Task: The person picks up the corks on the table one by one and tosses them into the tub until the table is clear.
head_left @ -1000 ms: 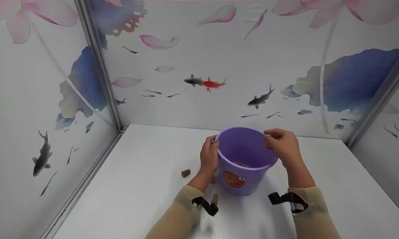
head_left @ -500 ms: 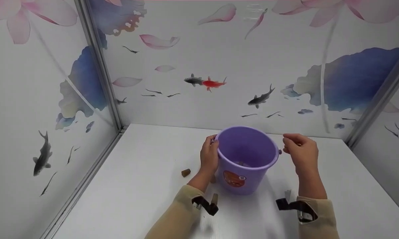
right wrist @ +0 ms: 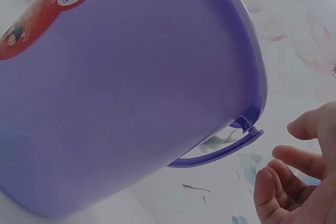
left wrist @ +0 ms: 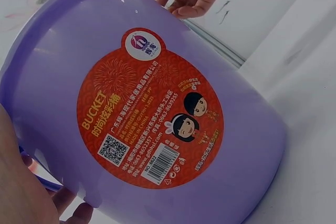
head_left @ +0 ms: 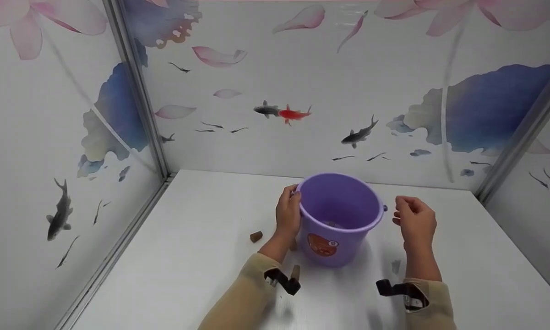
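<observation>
A purple bucket (head_left: 336, 247) stands upright on the white table, with a red label (left wrist: 152, 114) on its near side. My left hand (head_left: 287, 213) grips its left side just under the rim, fingertips on the outer wall in the left wrist view. To the right of the bucket, my right hand (head_left: 416, 224) hovers apart from the rim with loosely bent fingers and nothing between them. The bucket's purple handle (right wrist: 212, 157) hangs down along the far side, joined at a knob by the rim. Small pale bits (head_left: 332, 224) lie at the bottom inside.
A brown cork-like piece (head_left: 256, 237) lies left of my left forearm. Another, longer one (head_left: 296, 272) is by the left wrist camera, and a third (head_left: 293, 245) is partly hidden beside the bucket. Near the right wrist is a small clear object (head_left: 395, 266). Printed panels enclose the table.
My right hand has left the bucket's right rim, moving out to the right and then slightly down. The left hand keeps its grip and the bucket stays in place.
</observation>
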Action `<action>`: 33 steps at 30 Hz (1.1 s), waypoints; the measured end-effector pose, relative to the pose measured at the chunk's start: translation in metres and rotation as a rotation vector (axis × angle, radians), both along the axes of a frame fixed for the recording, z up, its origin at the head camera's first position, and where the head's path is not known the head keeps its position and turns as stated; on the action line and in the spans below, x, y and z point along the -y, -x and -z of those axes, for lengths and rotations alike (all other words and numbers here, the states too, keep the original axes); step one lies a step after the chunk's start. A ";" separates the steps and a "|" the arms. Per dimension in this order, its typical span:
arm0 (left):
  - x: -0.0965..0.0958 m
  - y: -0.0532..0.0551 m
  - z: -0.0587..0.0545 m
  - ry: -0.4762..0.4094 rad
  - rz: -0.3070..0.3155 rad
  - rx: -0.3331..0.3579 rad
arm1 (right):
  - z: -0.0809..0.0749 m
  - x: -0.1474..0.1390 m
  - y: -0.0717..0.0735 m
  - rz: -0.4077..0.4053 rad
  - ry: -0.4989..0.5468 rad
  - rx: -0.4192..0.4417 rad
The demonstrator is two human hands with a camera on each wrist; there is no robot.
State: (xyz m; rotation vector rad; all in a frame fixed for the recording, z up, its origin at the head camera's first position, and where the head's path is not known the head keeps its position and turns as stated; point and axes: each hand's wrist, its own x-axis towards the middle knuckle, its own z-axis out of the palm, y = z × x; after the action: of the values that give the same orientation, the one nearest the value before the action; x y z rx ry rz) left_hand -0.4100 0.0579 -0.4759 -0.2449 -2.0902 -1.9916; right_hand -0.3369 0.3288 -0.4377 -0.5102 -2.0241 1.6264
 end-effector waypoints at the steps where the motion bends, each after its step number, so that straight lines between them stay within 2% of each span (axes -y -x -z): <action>1: 0.000 0.000 0.000 -0.003 0.001 0.003 | 0.002 0.000 0.002 -0.006 0.014 -0.005; 7: -0.003 0.003 0.000 -0.009 -0.001 0.006 | 0.015 -0.002 0.014 -0.099 0.113 -0.019; 16: -0.003 0.003 -0.001 -0.003 -0.018 -0.001 | 0.018 0.003 0.026 -0.296 0.129 0.011; 22: -0.003 0.003 -0.001 -0.005 -0.003 -0.016 | 0.013 0.010 0.028 -0.319 0.139 0.026; 27: 0.002 0.001 -0.001 0.001 -0.027 -0.028 | 0.015 0.022 0.031 -0.350 0.192 0.038; 33: -0.001 0.004 -0.002 0.026 -0.019 -0.029 | 0.016 0.026 0.033 -0.335 0.237 0.011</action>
State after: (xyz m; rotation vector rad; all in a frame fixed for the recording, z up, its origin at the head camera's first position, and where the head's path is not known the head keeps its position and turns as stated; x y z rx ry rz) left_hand -0.4135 0.0585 -0.4743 -0.2554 -2.0945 -1.9391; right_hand -0.3702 0.3027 -0.4534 -0.2683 -2.0178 2.0816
